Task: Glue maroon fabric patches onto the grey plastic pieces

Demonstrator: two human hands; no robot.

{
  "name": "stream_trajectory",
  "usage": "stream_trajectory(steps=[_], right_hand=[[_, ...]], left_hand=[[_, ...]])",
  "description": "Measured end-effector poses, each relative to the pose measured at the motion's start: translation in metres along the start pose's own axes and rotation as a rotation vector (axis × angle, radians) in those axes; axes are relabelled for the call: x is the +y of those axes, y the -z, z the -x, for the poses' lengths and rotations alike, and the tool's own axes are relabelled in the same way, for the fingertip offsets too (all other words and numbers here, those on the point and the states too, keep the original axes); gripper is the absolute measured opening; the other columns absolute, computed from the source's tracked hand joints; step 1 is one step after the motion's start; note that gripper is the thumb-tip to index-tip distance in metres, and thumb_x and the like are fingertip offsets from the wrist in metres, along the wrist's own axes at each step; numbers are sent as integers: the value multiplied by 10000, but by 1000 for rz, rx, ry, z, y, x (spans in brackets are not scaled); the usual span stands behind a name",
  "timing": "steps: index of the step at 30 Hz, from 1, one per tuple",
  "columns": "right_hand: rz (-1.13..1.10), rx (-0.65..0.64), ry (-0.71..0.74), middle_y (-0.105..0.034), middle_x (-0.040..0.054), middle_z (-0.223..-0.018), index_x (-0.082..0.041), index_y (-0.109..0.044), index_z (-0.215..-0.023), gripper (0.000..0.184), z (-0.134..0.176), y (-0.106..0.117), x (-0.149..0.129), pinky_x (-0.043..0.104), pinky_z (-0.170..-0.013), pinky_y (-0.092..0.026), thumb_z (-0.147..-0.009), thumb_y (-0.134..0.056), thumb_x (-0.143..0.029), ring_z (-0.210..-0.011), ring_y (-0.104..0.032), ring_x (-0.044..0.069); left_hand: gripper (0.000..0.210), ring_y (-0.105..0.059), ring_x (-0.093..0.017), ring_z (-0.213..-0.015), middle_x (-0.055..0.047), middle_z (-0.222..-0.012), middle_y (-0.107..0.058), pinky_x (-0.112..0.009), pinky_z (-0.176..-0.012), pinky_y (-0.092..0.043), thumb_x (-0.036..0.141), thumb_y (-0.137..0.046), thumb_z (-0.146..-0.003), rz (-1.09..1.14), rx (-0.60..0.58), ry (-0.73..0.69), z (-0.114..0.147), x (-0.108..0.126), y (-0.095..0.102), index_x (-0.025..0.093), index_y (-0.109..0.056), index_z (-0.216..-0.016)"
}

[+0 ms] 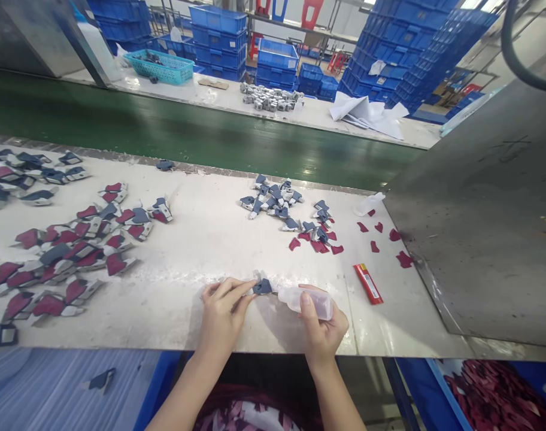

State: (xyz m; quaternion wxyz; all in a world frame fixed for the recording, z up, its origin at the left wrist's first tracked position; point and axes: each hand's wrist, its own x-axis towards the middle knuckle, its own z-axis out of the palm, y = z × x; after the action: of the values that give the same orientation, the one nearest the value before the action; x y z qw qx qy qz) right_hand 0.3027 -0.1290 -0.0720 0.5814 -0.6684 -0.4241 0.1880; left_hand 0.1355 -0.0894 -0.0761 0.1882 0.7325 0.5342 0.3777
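Observation:
My left hand (pixel 226 308) pinches a small dark blue and white plastic part (pixel 263 287) just above the white tabletop. In my right hand (pixel 324 329) lies a clear squeeze bottle (pixel 311 301), held on its side with the thumb on top. Its narrow tip points left and is close to the blue part; whether they touch I cannot tell. Beyond my hands is a pile of similar blue and white parts (pixel 273 197). Several loose maroon pieces (pixel 318 246) lie at that pile's near right side.
Many maroon-topped parts (pixel 79 251) cover the table's left side. A red packet (pixel 368 284) lies to the right, near a metal panel (pixel 484 215). Behind the table runs a green conveyor belt (pixel 201 134). A bin of maroon pieces (pixel 493 395) stands below right.

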Motion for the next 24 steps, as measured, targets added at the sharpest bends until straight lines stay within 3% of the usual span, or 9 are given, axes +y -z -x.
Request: stream_trajectory(steps=[16,24], right_hand=[[-71,-92,-67,-691,27,-659,-159,-727,-845,287,-2,-3,-2,264,-490,-504,-816,-646,-433,-536,-624,166],[-128,-145,-113,-708,42,-694,-152,-734,-874,321,-3,-5,3,271,-500,-535,-793,-675,-456,-567,-645,176]], left_hand=[[180,-684,-176,-753,8,-824,-725,-368,-815,-381,127,-621,-870,14,9,-21,1,-2,-2,218,-729,-981],[309,-692,-182,-718,18,-866,-763,-387,-877,-372,179,-640,-861,14,53,54,4,-9,-9,214,-625,-1168]])
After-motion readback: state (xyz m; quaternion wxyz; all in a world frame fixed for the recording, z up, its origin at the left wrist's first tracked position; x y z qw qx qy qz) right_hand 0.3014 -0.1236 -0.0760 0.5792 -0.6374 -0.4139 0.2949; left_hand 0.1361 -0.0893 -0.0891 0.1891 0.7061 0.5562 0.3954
